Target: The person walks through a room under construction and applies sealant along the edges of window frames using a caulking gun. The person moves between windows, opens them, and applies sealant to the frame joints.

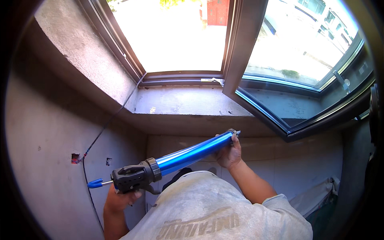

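Apparently, dispensing is not yet done: on the near side of the window frame (180,75), the caulking gun (192,154) is held, left hand (125,198) clasping its back end, right hand (230,155) its front.

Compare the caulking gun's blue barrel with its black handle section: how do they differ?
Colour: the blue barrel is glossy metallic blue; the black handle section is duller black.
Shape: the blue barrel is a long, smooth cylinder; the black handle section is shorter and blockier.
Hold: the right hand grips the blue barrel near its nozzle end; the left hand grips the black handle section from below.
Shared: both belong to one caulking gun.
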### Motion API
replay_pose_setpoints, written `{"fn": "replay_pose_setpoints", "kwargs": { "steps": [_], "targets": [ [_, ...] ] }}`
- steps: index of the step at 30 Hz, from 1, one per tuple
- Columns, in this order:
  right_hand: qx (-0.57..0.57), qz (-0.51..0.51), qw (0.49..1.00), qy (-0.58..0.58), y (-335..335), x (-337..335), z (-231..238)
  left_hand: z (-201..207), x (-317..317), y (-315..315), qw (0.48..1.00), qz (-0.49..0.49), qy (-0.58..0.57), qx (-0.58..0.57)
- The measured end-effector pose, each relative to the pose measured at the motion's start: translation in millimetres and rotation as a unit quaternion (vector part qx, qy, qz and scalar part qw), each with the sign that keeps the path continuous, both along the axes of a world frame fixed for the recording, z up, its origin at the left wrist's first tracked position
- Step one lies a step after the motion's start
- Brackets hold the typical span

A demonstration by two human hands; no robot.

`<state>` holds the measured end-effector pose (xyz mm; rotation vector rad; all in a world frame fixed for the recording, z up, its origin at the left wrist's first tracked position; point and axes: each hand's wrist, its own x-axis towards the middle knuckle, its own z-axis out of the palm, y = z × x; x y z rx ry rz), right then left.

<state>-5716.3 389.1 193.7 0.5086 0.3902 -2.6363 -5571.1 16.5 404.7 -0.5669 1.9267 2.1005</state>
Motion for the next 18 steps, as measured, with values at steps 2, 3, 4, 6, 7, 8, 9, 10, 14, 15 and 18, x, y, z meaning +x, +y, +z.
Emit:
{"fn": "replay_pose_setpoints", "kwargs": {
  "steps": [2, 3, 4, 6, 7, 8, 9, 10, 14, 15, 18],
  "targets": [
    [0.038, 0.012, 0.999, -0.03, -24.7, -25.8, 3.1, -7.5, -0.9, -18.8, 1.0, 0.021, 0.005, -0.002],
    [0.051, 0.017, 0.998, -0.036, -38.3, -37.9, 4.6, -11.3, -2.0, -29.4, 1.0, 0.027, 0.012, -0.008],
    [0.081, 0.03, 0.996, -0.039, -53.1, -49.7, 8.2, -14.5, -5.2, -40.4, 0.999, 0.03, 0.022, -0.013],
    [0.117, 0.056, 0.99, -0.046, -73.7, -72.6, 8.6, -17.4, -8.4, -63.0, 0.996, 0.028, -0.024, -0.086],
    [0.127, 0.061, 0.989, -0.046, -85.3, -82.7, 8.9, -21.5, -9.4, -78.1, 0.991, 0.026, -0.045, -0.12],
    [0.14, 0.059, 0.987, -0.05, -97.6, -91.9, 10.9, -34.2, -9.1, -97.4, 0.998, -0.002, -0.023, -0.063],
    [0.142, 0.052, 0.987, -0.049, -108.4, -103.7, 10.2, -47.6, -10.2, -116.8, 1.0, -0.03, -0.003, -0.002],
    [0.147, 0.05, 0.987, -0.042, -119.6, -115.1, 13.6, -56.6, -15.8, -124.6, 0.999, -0.035, 0.0, 0.035],
    [0.169, 0.047, 0.984, -0.026, -153.6, -157.5, 23.9, -87.1, -43.7, -150.6, 0.993, -0.048, 0.102, 0.031],
    [0.179, 0.035, 0.983, -0.023, -161.0, -167.7, 27.1, -91.5, -53.0, -151.8, 0.993, -0.04, 0.107, 0.034],
    [0.192, 0.012, 0.981, -0.022, -174.6, -201.4, 35.5, -97.4, -86.0, -151.3, 0.991, -0.037, 0.127, 0.011]
  ]
}}
